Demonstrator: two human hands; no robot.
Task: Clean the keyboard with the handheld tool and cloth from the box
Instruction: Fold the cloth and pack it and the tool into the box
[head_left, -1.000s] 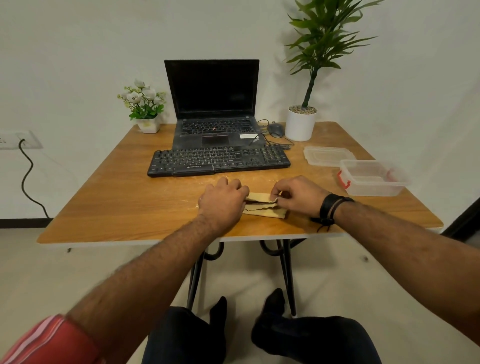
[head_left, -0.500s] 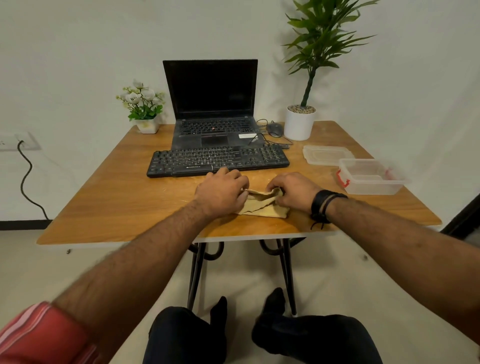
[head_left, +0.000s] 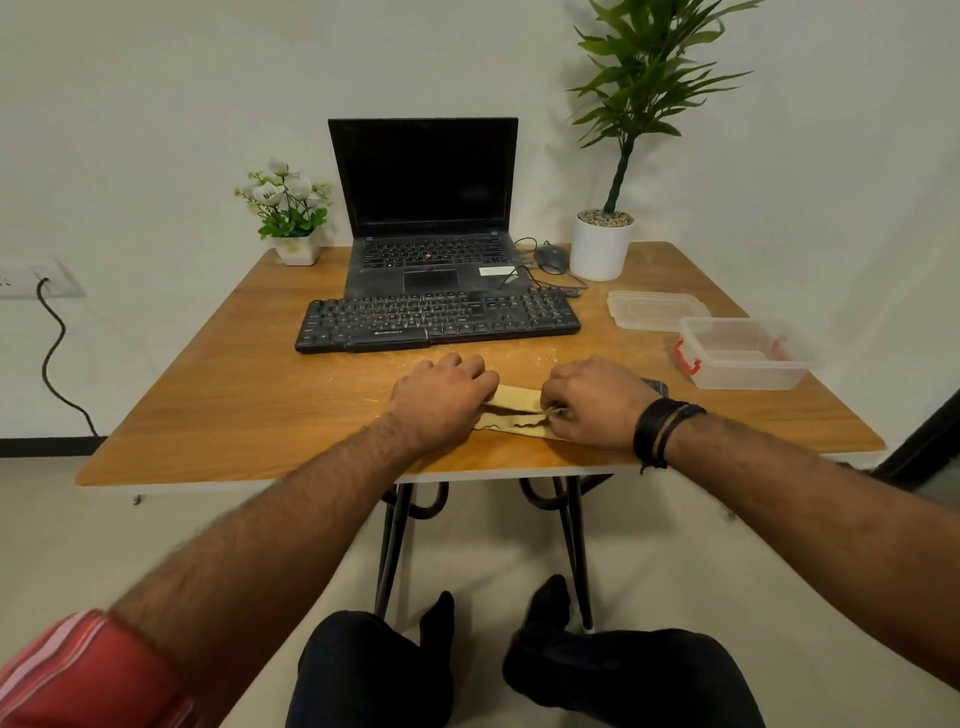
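Observation:
A tan cloth (head_left: 514, 410) lies folded on the wooden table (head_left: 249, 395) near its front edge. My left hand (head_left: 441, 400) presses down on the cloth's left end. My right hand (head_left: 592, 400) pinches the cloth's dark-stitched edge at its right end. The black keyboard (head_left: 436, 319) lies just beyond both hands, in front of the open laptop (head_left: 431, 228). A clear plastic box (head_left: 743, 353) with red clips stands open at the right, its lid (head_left: 657, 310) lying behind it. A small dark object (head_left: 655, 385) peeks out behind my right wrist; I cannot tell what it is.
A white pot with a tall green plant (head_left: 602, 244) stands at the back right, a mouse (head_left: 550, 258) beside it. A small pot of white flowers (head_left: 291, 218) sits at the back left. A wall socket with a black cable (head_left: 47, 332) is on the left.
Both hands have kept working the cloth: it bunched up between them, and now it lies flatter and stretched out, with my right hand shifted a little to the right.

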